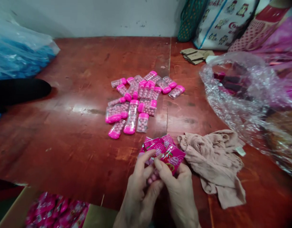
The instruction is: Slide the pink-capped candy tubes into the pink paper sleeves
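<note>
In front of me my left hand and my right hand meet, fingers closed. Between them is a clear candy box, its pink candy balls partly covered by my fingers. My right thumb and fingers pinch a shiny pink printed wrapper at the box. More printed wrappers lie just beyond my left fingertips. Farther up the table, several clear candy boxes with bright pink caps lie in a loose pile. My fingers hide how far the wrapper covers the box.
A crumpled beige cloth lies right of my hands. Clear plastic bagging spreads along the right side. At lower left is a cardboard box of pink packets. A bag of blue pieces and a black object are at left.
</note>
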